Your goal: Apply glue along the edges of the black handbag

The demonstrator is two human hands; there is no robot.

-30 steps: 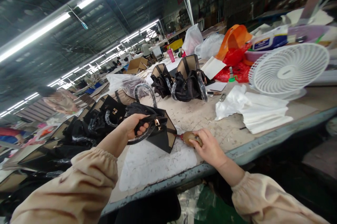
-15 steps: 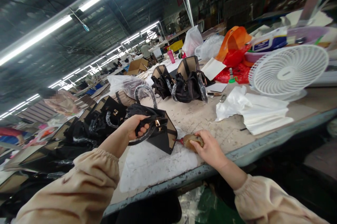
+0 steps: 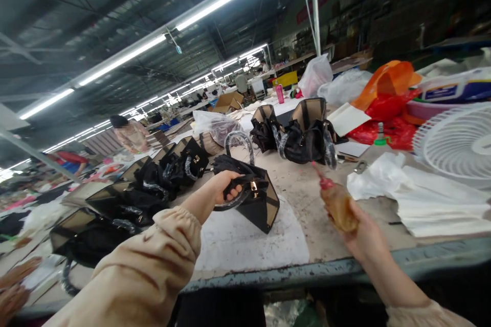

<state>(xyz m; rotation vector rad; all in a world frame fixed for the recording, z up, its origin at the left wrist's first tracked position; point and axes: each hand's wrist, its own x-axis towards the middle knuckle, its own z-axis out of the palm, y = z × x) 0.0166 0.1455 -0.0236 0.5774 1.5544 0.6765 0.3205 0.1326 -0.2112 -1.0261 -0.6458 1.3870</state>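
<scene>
A black handbag [image 3: 253, 209] with a gold clasp and beige side panels lies tilted on a white sheet [image 3: 249, 245]. My left hand [image 3: 229, 187] is closed around black material at the bag's upper part, near the clasp. One handle, wrapped in clear plastic, arches up behind it. Over the table to the right, my right hand [image 3: 358, 230] grips a squeeze bottle [image 3: 341, 206] of amber liquid with a red nozzle. Its thin tip points up and away, apart from the bag. Some fingers are hidden behind the bottle.
Several black handbags [image 3: 126, 199] line the left side; others [image 3: 307, 132] stand farther back. A white fan grille [image 3: 460, 143], crumpled white sheets [image 3: 433, 194] and red plastic bags [image 3: 391, 117] occupy the right. Another person's hands [image 3: 17, 281] show at lower left. The table edge [image 3: 307, 273] runs in front.
My right hand has lifted the bottle away from the bag's corner, moving right and turning its nozzle upward. The left hand keeps its hold on the bag. The whole view has shifted left.
</scene>
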